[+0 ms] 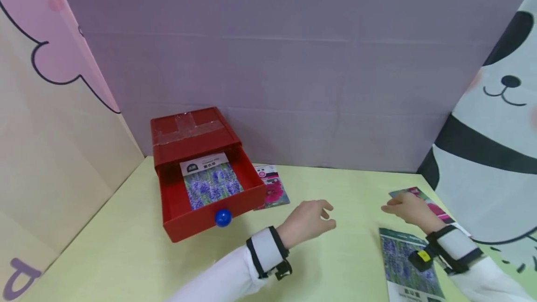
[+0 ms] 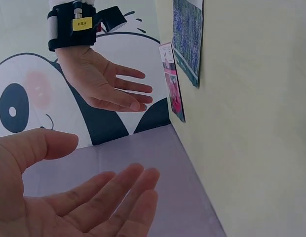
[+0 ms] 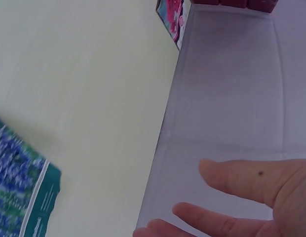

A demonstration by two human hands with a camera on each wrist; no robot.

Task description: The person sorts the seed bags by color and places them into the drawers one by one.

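My left hand (image 1: 307,222) hovers over the middle of the table, right of the red box, its fingers loosely bent around nothing. In the left wrist view its thumb and fingers (image 2: 113,192) are spread apart. My right hand (image 1: 412,209) is raised on the right side, also holding nothing, with relaxed fingers. Below it lies a seed packet with purple flowers (image 1: 402,260), and a pink-flower packet (image 1: 436,209) is partly hidden behind the hand. Another purple-flower packet (image 1: 213,181) rests inside the pulled-out drawer (image 1: 174,199) of the red box (image 1: 190,136).
A second pink-flower packet (image 1: 273,188) lies just right of the drawer, partly covered by it. The drawer has a blue round knob (image 1: 223,217) on its front. A grey-purple wall (image 1: 268,83) closes off the back, and a panda-printed panel (image 1: 495,162) stands at right.
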